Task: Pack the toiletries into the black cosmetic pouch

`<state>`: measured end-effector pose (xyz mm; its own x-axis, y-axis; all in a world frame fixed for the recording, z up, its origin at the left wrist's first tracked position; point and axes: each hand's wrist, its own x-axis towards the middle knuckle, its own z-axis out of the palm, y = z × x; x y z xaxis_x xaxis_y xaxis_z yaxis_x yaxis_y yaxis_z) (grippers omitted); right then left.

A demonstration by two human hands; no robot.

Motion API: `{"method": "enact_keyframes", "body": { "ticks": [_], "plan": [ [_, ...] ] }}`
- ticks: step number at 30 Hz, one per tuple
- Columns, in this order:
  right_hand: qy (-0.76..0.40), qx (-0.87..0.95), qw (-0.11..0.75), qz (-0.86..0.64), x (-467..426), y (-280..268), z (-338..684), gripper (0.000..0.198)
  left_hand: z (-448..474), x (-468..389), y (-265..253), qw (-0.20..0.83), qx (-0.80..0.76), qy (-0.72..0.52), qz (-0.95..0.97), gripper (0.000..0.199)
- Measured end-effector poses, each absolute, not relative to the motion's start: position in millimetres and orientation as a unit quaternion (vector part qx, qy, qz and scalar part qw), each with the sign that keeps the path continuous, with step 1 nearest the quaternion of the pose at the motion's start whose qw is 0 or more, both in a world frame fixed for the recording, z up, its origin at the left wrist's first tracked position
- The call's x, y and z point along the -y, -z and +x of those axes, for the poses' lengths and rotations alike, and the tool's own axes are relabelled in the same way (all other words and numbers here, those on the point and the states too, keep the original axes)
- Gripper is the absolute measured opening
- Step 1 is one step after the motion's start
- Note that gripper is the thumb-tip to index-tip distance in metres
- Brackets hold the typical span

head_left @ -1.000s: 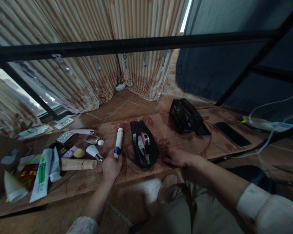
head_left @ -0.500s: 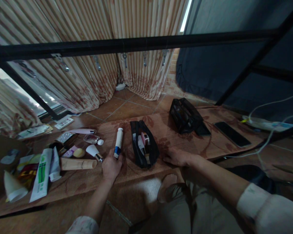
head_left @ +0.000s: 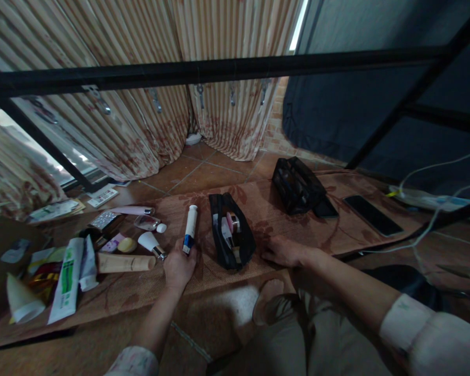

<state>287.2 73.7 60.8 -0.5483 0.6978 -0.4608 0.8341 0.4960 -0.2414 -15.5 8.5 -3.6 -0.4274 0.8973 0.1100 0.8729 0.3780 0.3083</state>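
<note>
Left hand (head_left: 178,269): it gripped the lower end of a white and blue tube (head_left: 189,228), fingers closed around it; the tube pointed to 12 o'clock and seemed to lie on the mat (head_left: 297,230).
Right hand (head_left: 284,252): it lay flat on the mat, fingers spread narrow, holding nothing, at 3 o'clock from the open pouch (head_left: 231,232).
Pouch: it was just at 3 o'clock from the tube, already holding small bottles.
Clutter: a beige tube (head_left: 125,263) and a white cap (head_left: 151,243) lay at 9 o'clock from the left hand.
Risk: the grip was at one end only, so the tube could tip or slip.
Risk: nobody held the soft pouch, so a push could shut its mouth or slide it away.
</note>
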Motion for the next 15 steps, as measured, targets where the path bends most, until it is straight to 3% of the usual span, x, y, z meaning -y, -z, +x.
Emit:
{"method": "enact_keyframes", "body": {
  "ticks": [15],
  "plan": [
    [0.223,-0.853,0.153,0.447,-72.2,-66.3,285.9,0.029,-15.3,-8.0,3.8,0.038,-0.827,-0.164,0.537,0.035]
  ]
}}
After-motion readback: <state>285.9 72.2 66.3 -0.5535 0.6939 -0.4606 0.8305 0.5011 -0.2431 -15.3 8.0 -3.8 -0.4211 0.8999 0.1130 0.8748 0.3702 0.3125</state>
